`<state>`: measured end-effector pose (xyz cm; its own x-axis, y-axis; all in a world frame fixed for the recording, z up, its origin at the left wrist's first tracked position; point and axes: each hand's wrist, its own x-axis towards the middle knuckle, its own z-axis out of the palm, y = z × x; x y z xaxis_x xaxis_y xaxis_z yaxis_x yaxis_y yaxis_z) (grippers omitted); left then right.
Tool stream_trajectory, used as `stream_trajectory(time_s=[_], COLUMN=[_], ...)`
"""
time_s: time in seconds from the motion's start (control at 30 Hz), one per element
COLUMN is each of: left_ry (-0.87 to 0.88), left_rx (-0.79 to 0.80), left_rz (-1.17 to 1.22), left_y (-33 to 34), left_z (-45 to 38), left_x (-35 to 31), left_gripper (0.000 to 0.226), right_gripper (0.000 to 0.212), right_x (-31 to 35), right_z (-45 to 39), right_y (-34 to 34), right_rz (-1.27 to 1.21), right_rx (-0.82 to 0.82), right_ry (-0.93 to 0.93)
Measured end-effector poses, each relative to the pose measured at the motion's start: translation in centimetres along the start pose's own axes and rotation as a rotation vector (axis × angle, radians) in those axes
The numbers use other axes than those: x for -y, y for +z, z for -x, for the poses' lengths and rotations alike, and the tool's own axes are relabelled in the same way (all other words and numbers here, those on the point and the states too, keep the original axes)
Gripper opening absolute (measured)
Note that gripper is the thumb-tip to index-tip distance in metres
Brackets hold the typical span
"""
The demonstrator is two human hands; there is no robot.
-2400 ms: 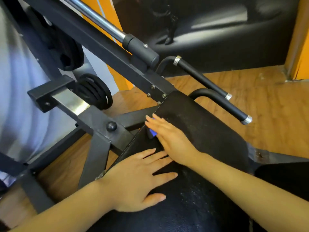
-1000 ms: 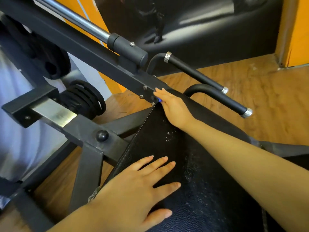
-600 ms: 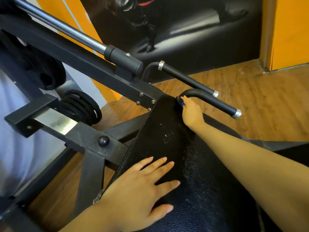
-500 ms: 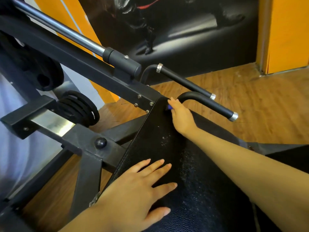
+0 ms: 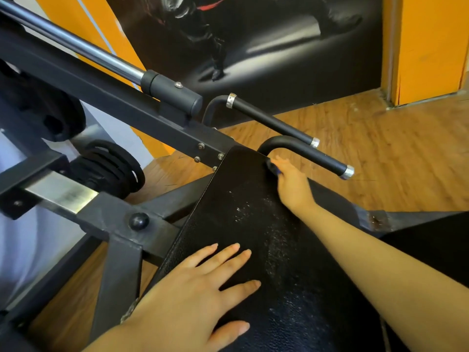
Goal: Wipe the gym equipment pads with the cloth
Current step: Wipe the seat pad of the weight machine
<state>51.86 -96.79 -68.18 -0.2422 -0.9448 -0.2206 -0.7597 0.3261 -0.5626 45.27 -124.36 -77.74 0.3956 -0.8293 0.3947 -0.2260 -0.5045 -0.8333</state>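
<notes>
The right hand [image 5: 291,185] presses a barely visible blue cloth [image 5: 274,170] against the far right corner of the black textured vinyl pad [image 5: 241,199], wiping; the left hand [image 5: 193,288] rests flat, fingers spread, bracing. Next, the speckled middle likely needs passes.

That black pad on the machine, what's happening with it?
A person is wiping it down. The right hand presses a small blue cloth against the far right corner of the black pad, beside a curved handle. The left hand lies flat lower down, fingers spread.
</notes>
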Motion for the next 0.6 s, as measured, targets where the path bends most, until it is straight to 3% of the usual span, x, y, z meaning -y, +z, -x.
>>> stream_trajectory(time_s=[0.17,0.23,0.33,0.4,0.6], left_ry=[-0.013,-0.019,-0.018,-0.015,-0.039], left_rx=[-0.012,-0.001,0.005,0.015,0.018], left_rz=[0.006,0.004,0.019,0.015,0.044], left_y=[-0.3,-0.3,-0.3,-0.4,-0.6], left_z=[0.1,0.1,0.0,-0.1,0.1], left_x=[-0.2,-0.2,-0.2,-0.1,-0.4], left_gripper=[0.051,0.052,0.052,0.052,0.052], right_gripper=[0.035,0.035,0.050,0.056,0.050], right_x=[-2.6,0.6,6.8,8.6,0.3], right_z=[1.9,2.1,2.7,3.0,3.0], right_y=[-2.1,-0.8,2.4,3.3,-1.0], right_rz=[-0.008,-0.031,-0.043,-0.053,0.024], right_rx=[-0.045,-0.036,0.105,0.141,0.058], right_ry=[0.172,0.081,-0.168,-0.223,0.020])
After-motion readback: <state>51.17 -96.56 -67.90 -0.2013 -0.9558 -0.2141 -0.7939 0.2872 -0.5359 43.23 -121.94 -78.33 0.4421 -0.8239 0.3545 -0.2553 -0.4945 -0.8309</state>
